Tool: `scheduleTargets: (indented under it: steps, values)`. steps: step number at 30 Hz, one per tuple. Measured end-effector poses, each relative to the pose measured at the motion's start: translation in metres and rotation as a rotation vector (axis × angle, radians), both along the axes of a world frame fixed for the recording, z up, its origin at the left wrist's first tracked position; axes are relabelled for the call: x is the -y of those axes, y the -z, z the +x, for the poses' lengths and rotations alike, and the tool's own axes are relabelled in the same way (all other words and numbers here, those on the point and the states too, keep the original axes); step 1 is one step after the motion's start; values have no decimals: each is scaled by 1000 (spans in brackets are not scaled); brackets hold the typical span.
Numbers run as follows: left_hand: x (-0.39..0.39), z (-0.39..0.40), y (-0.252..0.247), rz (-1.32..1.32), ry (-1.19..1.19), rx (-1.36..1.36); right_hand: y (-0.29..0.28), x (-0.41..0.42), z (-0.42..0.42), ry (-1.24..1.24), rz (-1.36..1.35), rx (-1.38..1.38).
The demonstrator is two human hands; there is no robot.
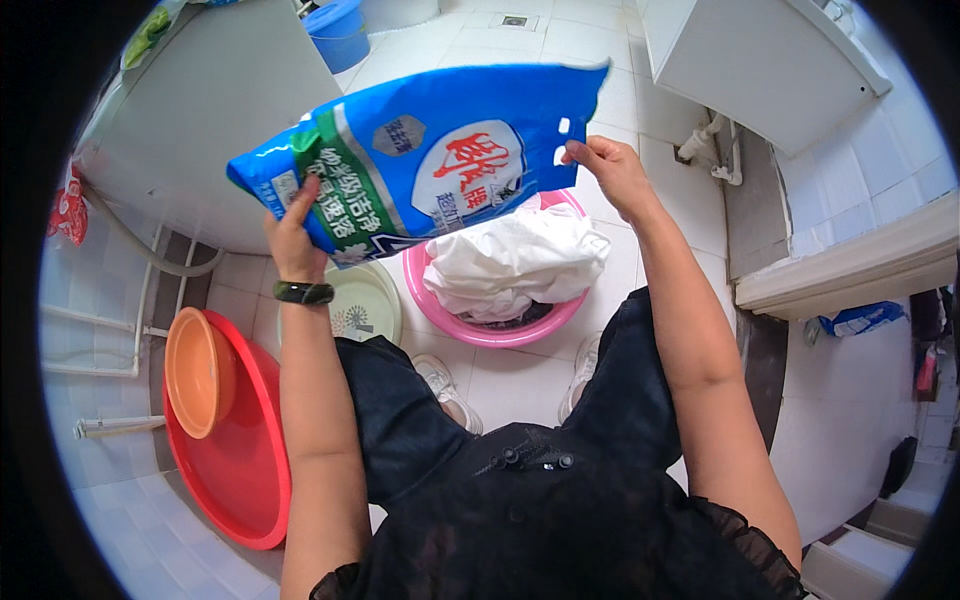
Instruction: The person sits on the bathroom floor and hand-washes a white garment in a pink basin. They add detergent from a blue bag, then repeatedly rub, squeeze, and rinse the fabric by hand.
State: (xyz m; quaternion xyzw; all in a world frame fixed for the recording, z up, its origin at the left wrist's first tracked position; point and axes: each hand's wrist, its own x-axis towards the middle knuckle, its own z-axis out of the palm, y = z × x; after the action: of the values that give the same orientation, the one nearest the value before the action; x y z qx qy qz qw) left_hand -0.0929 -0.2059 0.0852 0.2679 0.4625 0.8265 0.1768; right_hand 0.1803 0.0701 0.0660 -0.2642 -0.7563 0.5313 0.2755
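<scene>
A blue plastic bag of laundry detergent (390, 180) with printed writing is held up before me, above the floor. My left hand (296, 236) grips its lower left end, thumb on the printed front and a dark bangle on the wrist. At the right end, my right hand (611, 169) pinches the bag's edge by the cut-out handle holes. Below and partly behind the bag stands a pink basin (499, 339), heaped with white cloth (517, 262). Some darker fabric shows under the white cloth at the front. The bag hides the basin's far left part.
A pale green basin (386, 300) sits left of the pink one. A red basin (232, 480) and an orange basin (199, 375) lean by the left wall. A blue bucket (337, 37) is at the back. Drain pipes (709, 139) run under the white cabinet (757, 67).
</scene>
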Motion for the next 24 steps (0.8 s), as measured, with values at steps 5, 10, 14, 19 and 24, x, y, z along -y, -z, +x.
scheduleTargets:
  steps: [5,10,14,19,24]
  values:
    - [4,-1,1,2,-77,-41,6,-1,-9,-79,-23,-23]
    - [5,1,5,39,-160,7,17,-6,-26,-21,25,-34]
    - [5,3,6,9,-238,-13,32,-14,-38,-72,-38,-184]
    - [8,-2,5,-68,-315,-53,49,-22,-46,-202,-123,-55]
    - [14,-14,4,-152,-243,-18,52,-19,-41,-330,-162,30]
